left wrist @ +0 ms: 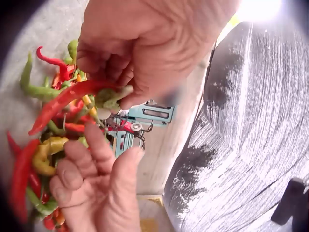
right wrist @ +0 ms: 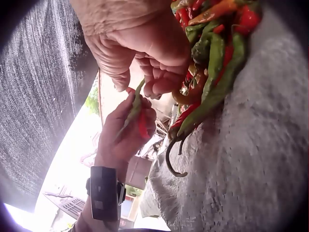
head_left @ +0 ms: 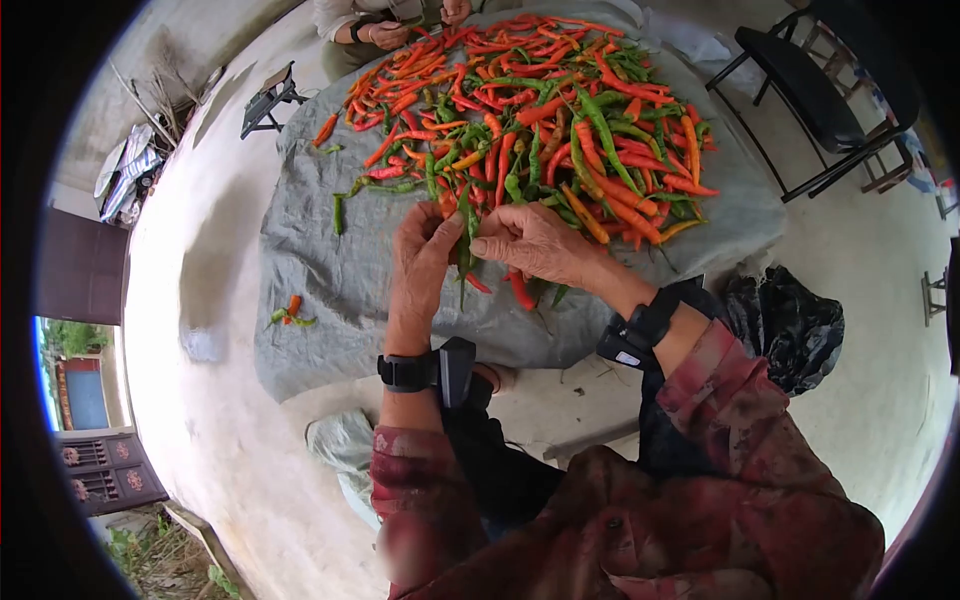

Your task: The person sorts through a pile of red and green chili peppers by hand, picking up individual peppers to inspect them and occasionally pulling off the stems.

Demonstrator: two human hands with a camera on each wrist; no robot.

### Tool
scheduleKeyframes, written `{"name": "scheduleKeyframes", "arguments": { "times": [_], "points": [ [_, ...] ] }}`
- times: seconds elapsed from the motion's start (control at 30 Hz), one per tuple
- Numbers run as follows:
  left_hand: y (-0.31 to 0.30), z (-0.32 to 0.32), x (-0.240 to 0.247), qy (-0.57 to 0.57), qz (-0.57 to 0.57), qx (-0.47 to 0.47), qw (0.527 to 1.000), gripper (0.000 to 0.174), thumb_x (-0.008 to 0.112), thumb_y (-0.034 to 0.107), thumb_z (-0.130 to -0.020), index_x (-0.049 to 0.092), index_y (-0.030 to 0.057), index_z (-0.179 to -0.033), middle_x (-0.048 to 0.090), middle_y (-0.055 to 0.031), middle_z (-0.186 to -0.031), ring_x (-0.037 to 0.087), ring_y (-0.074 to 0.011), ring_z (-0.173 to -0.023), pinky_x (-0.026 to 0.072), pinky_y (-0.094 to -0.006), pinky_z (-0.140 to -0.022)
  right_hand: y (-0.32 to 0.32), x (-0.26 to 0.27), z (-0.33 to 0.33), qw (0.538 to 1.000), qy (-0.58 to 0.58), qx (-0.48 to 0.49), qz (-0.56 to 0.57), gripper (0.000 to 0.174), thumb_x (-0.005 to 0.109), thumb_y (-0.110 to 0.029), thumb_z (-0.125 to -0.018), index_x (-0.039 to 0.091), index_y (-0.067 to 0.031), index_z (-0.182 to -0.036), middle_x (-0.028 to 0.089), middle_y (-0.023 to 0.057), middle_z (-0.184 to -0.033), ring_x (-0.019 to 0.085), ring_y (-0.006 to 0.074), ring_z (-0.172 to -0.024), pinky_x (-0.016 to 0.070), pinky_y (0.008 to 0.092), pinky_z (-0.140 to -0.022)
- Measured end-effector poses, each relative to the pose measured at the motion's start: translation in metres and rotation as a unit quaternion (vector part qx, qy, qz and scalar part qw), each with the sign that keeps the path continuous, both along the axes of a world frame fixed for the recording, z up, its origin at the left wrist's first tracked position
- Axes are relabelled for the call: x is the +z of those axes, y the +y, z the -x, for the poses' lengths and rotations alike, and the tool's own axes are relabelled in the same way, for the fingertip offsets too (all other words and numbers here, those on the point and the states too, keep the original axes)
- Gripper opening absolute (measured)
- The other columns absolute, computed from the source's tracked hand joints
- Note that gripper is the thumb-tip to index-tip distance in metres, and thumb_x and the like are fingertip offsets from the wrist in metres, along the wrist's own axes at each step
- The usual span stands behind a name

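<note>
A large heap of red, green and orange chili peppers (head_left: 600,110) lies on a grey sheet (head_left: 320,290). At the heap's near edge, my left hand (head_left: 420,250) grips a green chili pepper (right wrist: 136,102) and a red chili pepper (left wrist: 67,100) together. The green one's narrow end points toward my right hand (head_left: 540,243), which is close beside it. In the left wrist view the right hand's fingers are loosely bent, thumb apart, holding nothing. Part of the held peppers is hidden behind the left fingers.
Another person's hand (head_left: 388,36) is at the far side of the heap. A few small pieces of pepper (head_left: 292,312) lie apart on the sheet's left. A black chair (head_left: 810,95) and a black plastic bag (head_left: 785,330) are at the right, a small folding stool (head_left: 272,100) at the left.
</note>
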State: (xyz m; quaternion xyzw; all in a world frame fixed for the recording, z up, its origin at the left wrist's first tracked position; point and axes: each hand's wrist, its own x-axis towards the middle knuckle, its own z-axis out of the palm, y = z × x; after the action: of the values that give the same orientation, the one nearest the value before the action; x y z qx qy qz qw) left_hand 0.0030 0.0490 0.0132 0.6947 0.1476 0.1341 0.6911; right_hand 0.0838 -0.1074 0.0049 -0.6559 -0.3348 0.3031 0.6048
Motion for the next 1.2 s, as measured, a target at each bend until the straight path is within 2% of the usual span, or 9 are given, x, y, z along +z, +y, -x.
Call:
{"name": "scheduleKeyframes", "arguments": {
  "times": [0.07,0.3,0.5,0.77,0.97,1.1,1.13,1.17,1.2],
  "points": [
    [-0.012,-0.001,-0.003,-0.015,0.025,-0.016,0.999,0.019,0.058,0.017,-0.089,0.055,0.0000,-0.097,0.056,-0.0001,-0.078,0.049,-0.0049,-0.062,0.0401,-0.0195,-0.052,0.004,-0.007,0.001,0.995,-0.089,-0.010,0.038,0.040,0.068,-0.036,-0.080,0.060,0.0027,-0.081,0.059,0.0050,-0.066,0.054,0.0113,-0.060,0.0418,0.0277,-0.051],
    [-0.007,0.003,-0.010,-0.012,0.101,-0.025,0.994,0.021,0.057,0.021,-0.090,0.058,0.0009,-0.090,0.056,0.0005,-0.072,0.050,-0.0039,-0.061,0.0402,-0.0181,-0.051,0.005,0.000,0.005,0.998,-0.012,-0.019,0.054,0.032,0.067,-0.026,-0.075,0.057,0.0043,-0.080,0.055,0.0081,-0.064,0.049,0.0136,-0.059,0.0396,0.0308,-0.052],
    [-0.007,0.006,-0.005,0.019,-0.013,-0.025,0.999,0.022,0.053,0.020,-0.091,0.056,0.0025,-0.104,0.059,-0.0011,-0.082,0.053,-0.0066,-0.064,0.0441,-0.0201,-0.057,0.005,-0.007,0.008,0.993,0.097,-0.047,0.045,0.030,0.068,-0.022,-0.078,0.055,0.0004,-0.093,0.056,0.0027,-0.074,0.051,0.0103,-0.057,0.0412,0.0263,-0.049],
    [-0.014,0.004,0.005,0.084,0.005,-0.052,0.995,0.023,0.052,0.024,-0.092,0.058,0.0036,-0.099,0.059,-0.0011,-0.077,0.056,-0.0068,-0.065,0.0448,-0.0210,-0.054,-0.002,0.009,0.004,0.979,-0.176,-0.014,0.102,0.042,0.067,-0.033,-0.069,0.053,0.0064,-0.075,0.053,0.0167,-0.065,0.053,0.0287,-0.063,0.0415,0.0374,-0.061],
    [0.012,0.009,0.002,-0.020,0.062,0.078,0.995,0.024,0.052,0.026,-0.092,0.059,0.0038,-0.100,0.059,0.0001,-0.074,0.053,-0.0062,-0.058,0.0442,-0.0205,-0.054,-0.017,0.025,-0.001,0.947,-0.163,0.160,0.228,0.035,0.063,-0.032,-0.071,0.054,0.0019,-0.071,0.048,0.0062,-0.065,0.053,0.0177,-0.061,0.0408,0.0322,-0.056],
    [0.025,0.007,-0.003,-0.008,-0.024,0.110,0.994,0.026,0.054,0.026,-0.091,0.060,0.0022,-0.098,0.059,-0.0008,-0.071,0.053,-0.0065,-0.059,0.0439,-0.0217,-0.055,-0.019,0.028,-0.015,0.957,-0.087,0.140,0.240,0.030,0.063,-0.030,-0.079,0.057,-0.0002,-0.081,0.054,0.0048,-0.075,0.056,0.0124,-0.067,0.0444,0.0242,-0.059],
    [0.025,0.005,-0.007,0.061,-0.173,0.081,0.980,0.025,0.056,0.026,-0.088,0.060,0.0025,-0.096,0.060,-0.0055,-0.071,0.057,-0.0131,-0.061,0.0458,-0.0276,-0.056,-0.018,0.021,-0.021,0.995,0.093,0.028,0.030,0.029,0.062,-0.028,-0.083,0.057,-0.0008,-0.091,0.056,0.0045,-0.080,0.057,0.0104,-0.069,0.0461,0.0221,-0.060],
    [0.023,0.003,-0.010,0.129,-0.316,0.049,0.939,0.024,0.059,0.026,-0.086,0.060,0.0028,-0.094,0.061,-0.0102,-0.071,0.061,-0.0197,-0.064,0.0477,-0.0335,-0.058,-0.016,0.016,-0.025,0.943,0.265,-0.086,-0.184,0.028,0.060,-0.026,-0.088,0.057,-0.0014,-0.100,0.059,0.0042,-0.085,0.058,0.0084,-0.071,0.0477,0.0200,-0.062],
    [0.017,0.002,-0.014,0.127,-0.317,0.049,0.939,0.024,0.059,0.026,-0.086,0.060,0.0028,-0.094,0.061,-0.0102,-0.071,0.061,-0.0197,-0.064,0.0477,-0.0335,-0.058,-0.016,0.014,-0.030,0.943,0.264,-0.086,-0.185,0.028,0.060,-0.026,-0.088,0.057,-0.0014,-0.100,0.059,0.0042,-0.085,0.058,0.0084,-0.071,0.0477,0.0200,-0.062]
  ]
}}
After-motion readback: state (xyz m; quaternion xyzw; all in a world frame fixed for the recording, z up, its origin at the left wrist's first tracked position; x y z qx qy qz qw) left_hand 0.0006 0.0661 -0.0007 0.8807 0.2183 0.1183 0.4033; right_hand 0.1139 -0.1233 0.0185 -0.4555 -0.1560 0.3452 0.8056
